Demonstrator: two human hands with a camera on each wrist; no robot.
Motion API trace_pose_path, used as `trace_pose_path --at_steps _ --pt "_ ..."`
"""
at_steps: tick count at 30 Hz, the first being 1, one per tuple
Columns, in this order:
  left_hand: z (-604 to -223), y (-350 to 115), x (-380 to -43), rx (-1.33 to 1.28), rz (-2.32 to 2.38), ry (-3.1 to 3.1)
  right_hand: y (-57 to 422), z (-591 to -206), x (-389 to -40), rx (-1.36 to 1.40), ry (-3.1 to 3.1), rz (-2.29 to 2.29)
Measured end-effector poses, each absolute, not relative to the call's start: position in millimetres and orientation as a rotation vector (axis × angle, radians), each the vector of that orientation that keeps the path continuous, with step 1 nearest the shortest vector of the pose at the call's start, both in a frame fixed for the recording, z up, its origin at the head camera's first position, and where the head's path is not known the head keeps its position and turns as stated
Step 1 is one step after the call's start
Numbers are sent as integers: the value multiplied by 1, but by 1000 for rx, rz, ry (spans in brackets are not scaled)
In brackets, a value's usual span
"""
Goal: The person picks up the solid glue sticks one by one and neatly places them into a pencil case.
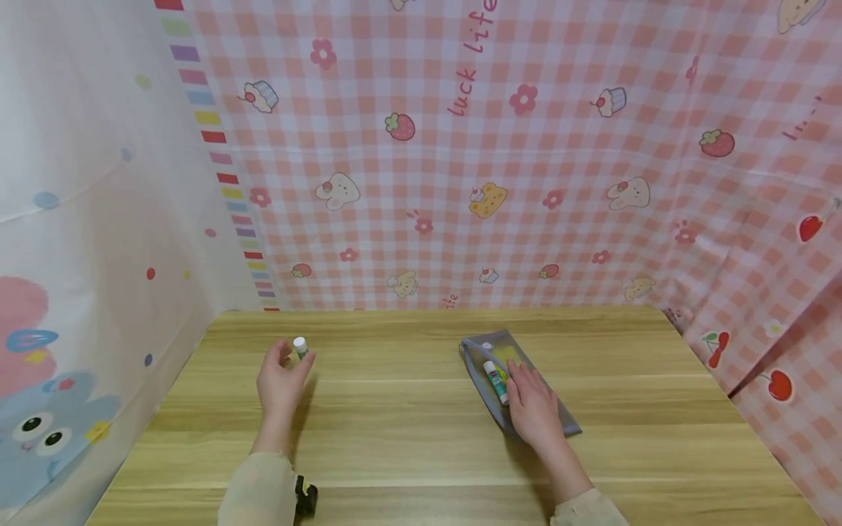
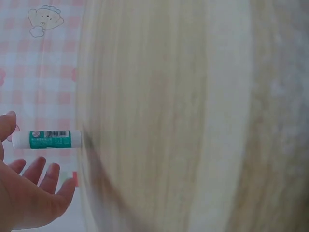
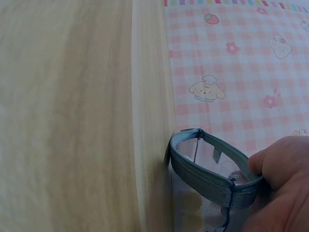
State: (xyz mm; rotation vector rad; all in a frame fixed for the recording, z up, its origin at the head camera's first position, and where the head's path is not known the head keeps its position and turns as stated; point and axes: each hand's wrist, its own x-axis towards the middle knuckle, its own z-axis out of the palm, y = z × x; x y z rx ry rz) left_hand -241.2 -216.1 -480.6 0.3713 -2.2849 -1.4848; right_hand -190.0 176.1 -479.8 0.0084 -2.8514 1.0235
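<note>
A glue stick with a green label and white ends stands upright near the table's far left. My left hand is around it, fingers spread and loosely bent; the left wrist view shows a gap between most fingers and the stick. On the right lies a grey see-through zip pouch, its mouth gaping. My right hand grips the pouch's rim, with the thumb at the edge in the right wrist view. A second glue stick and something yellow show in the pouch.
The wood-grain table reaches back to a pink checked curtain. White cloth hangs along the left side. A black piece sits by the left sleeve.
</note>
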Motion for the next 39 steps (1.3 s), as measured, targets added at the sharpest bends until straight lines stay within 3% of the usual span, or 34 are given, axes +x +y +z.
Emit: trace_pose_path --at_steps 39 --pt "-498 -215 -259 403 -1634 -2106 175 -479 -189 3 -2822 1049"
